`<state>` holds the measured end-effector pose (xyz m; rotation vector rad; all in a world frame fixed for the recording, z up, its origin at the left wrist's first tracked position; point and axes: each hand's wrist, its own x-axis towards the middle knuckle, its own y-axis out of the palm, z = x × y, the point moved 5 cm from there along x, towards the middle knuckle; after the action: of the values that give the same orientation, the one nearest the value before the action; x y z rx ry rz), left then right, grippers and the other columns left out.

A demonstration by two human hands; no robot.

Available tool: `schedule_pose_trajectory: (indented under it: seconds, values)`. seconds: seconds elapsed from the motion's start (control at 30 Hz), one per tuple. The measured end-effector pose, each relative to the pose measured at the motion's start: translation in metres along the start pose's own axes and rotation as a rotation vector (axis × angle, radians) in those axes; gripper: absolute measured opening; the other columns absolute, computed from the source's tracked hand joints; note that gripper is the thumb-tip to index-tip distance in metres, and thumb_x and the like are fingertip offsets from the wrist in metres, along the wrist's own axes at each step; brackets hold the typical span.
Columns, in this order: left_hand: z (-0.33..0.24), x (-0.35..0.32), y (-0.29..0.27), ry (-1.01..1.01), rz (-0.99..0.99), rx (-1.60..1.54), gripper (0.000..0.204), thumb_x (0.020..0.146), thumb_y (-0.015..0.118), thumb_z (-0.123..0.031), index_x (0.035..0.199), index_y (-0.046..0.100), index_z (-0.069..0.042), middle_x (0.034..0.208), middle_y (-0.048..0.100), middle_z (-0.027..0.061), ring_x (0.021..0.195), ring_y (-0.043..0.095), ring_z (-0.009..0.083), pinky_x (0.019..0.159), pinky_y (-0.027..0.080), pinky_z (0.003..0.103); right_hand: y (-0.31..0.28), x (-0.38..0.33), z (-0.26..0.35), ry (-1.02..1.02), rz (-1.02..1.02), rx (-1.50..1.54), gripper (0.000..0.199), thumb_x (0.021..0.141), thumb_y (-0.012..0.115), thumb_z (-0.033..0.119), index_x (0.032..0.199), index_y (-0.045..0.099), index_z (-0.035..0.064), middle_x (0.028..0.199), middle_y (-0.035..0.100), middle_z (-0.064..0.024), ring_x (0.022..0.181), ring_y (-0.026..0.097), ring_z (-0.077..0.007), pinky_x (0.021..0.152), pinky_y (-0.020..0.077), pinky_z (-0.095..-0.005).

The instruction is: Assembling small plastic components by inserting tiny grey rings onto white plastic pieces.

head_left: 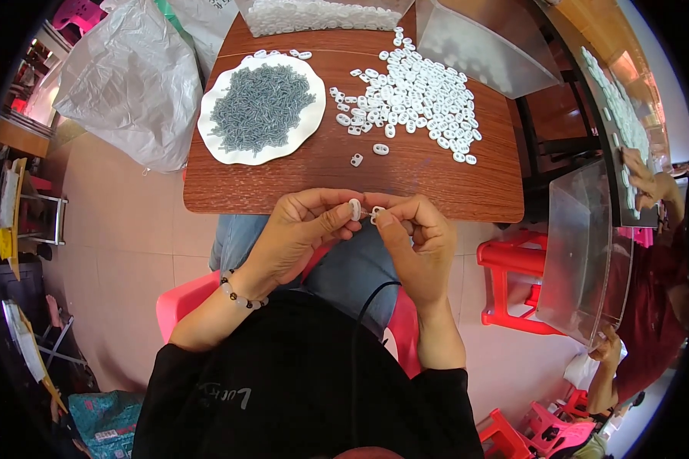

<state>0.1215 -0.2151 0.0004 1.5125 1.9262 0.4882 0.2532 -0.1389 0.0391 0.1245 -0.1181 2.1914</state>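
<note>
In front of my body, just off the table's near edge, my two hands meet. My left hand (302,233) pinches a white oval plastic piece (354,209) between thumb and fingers. Opposite it, my right hand (421,245) grips a smaller white two-holed plastic piece (376,215), partly hidden by the thumb. A thin, spring-like part (366,213) spans the small gap between the two pieces. Beyond my left hand, a white scalloped plate (208,138) bears a heap of small grey springs (260,107). Many white two-holed pieces (429,96) lie spread on the table's right half.
The brown wooden table (344,180) carries a clear bin of white pieces (325,19) at its far edge. An emptied-looking clear bin (486,50) leans at the far right. White sacks (130,84) stand left. At right, a co-worker (651,298) holds another clear bin (582,260) near a red stool (513,279).
</note>
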Motion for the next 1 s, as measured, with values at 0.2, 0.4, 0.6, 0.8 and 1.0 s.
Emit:
schedule_pose_trajectory:
  seconds: [0.2, 0.4, 0.6, 0.8, 1.0]
  values:
    - [0.0, -0.0009, -0.0008, 0.012, -0.038, 0.022, 0.023, 0.091, 0.061, -0.011, 0.111, 0.061, 0.0, 0.093, 0.066, 0.0057, 0.08, 0.062, 0.0095, 0.073, 0.053, 0.024, 0.0007, 0.0009, -0.0003, 0.002, -0.001, -0.049, 0.004, 0.086, 0.058, -0.002, 0.083, 0.057, -0.0011, 0.101, 0.067, -0.0134, 0.065, 0.046, 0.0006, 0.058, 0.038, -0.0152]
    - [0.0024, 0.0, -0.0029, 0.024, -0.04, 0.029, 0.023, 0.09, 0.061, -0.011, 0.111, 0.061, 0.0, 0.092, 0.066, 0.0056, 0.08, 0.062, 0.0095, 0.072, 0.053, 0.023, 0.0008, 0.0014, -0.0042, 0.008, -0.012, -0.032, 0.004, 0.087, 0.058, -0.002, 0.083, 0.058, -0.0014, 0.101, 0.067, -0.0138, 0.069, 0.049, -0.0001, 0.061, 0.0406, -0.0157]
    - [-0.0007, -0.0011, -0.0033, 0.042, -0.054, 0.054, 0.024, 0.09, 0.061, -0.01, 0.111, 0.061, 0.001, 0.092, 0.066, 0.0059, 0.081, 0.062, 0.0094, 0.072, 0.052, 0.022, 0.0017, 0.0023, -0.0019, 0.008, 0.009, -0.094, 0.005, 0.086, 0.058, -0.002, 0.082, 0.057, -0.0009, 0.1, 0.068, -0.0136, 0.067, 0.047, 0.0001, 0.06, 0.0397, -0.0157]
    - [0.0016, -0.0002, -0.0062, 0.029, -0.055, 0.048, 0.024, 0.09, 0.061, -0.01, 0.111, 0.061, 0.002, 0.093, 0.066, 0.0066, 0.081, 0.062, 0.0098, 0.072, 0.052, 0.022, 0.0018, 0.0028, -0.0033, -0.007, -0.008, -0.075, 0.005, 0.086, 0.058, -0.002, 0.081, 0.057, -0.0003, 0.099, 0.068, -0.0134, 0.064, 0.045, 0.0006, 0.058, 0.0384, -0.0154]
    - [0.0024, 0.0004, -0.007, 0.038, -0.06, 0.051, 0.023, 0.09, 0.061, -0.01, 0.11, 0.062, 0.002, 0.092, 0.066, 0.007, 0.081, 0.062, 0.0101, 0.073, 0.053, 0.023, 0.0029, 0.0022, -0.0066, 0.007, 0.008, -0.098, 0.004, 0.086, 0.058, -0.002, 0.082, 0.057, -0.0011, 0.098, 0.067, -0.0132, 0.068, 0.052, -0.0015, 0.061, 0.0419, -0.0162]
